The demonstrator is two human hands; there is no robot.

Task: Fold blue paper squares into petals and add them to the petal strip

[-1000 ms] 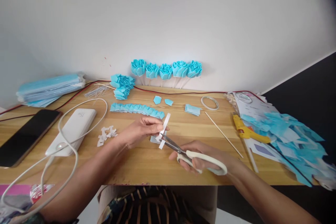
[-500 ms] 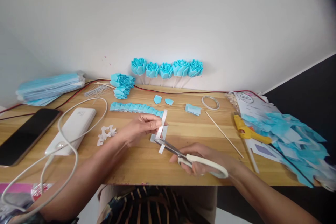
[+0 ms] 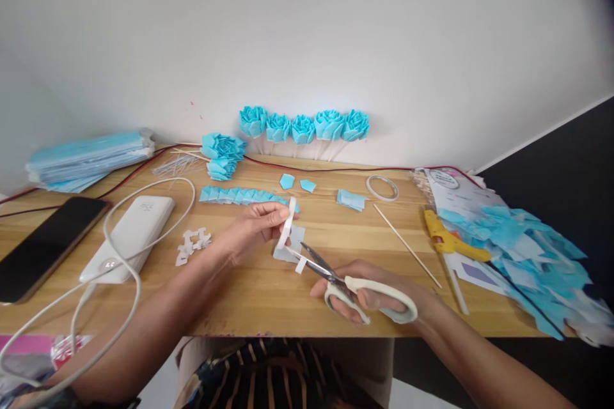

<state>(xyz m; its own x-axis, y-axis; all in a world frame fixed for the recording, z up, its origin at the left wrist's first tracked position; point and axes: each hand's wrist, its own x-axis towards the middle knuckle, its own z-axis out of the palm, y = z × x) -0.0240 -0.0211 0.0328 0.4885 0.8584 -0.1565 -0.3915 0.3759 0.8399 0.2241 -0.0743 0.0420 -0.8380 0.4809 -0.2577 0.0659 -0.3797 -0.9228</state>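
Between thumb and fingers, my left hand (image 3: 261,222) pinches a narrow white strip (image 3: 288,223) above the wooden table. My right hand (image 3: 357,291) grips scissors with cream handles (image 3: 396,300), fingers through the loops. The blades are parted, their tips close to the strip's lower end. A small white cut piece (image 3: 300,264) lies at the lower blade; whether it rests on the blade I cannot tell. Under the strip is a pale grey-blue square piece (image 3: 296,236). Behind my left hand runs a row of overlapping blue pieces (image 3: 235,195).
Several blue flowers on sticks (image 3: 303,129) lean against the wall. A yellow glue gun (image 3: 451,239) and a heap of blue scraps (image 3: 532,262) lie right, near a thin stick (image 3: 407,246) and a tape roll (image 3: 382,188). Left are a phone (image 3: 50,246), a cabled power bank (image 3: 139,230) and white scraps (image 3: 192,244).
The scissor blades have opened and their handles have spread. A small end piece now sits apart from the strip, near the lower blade. My left hand has shifted slightly left.
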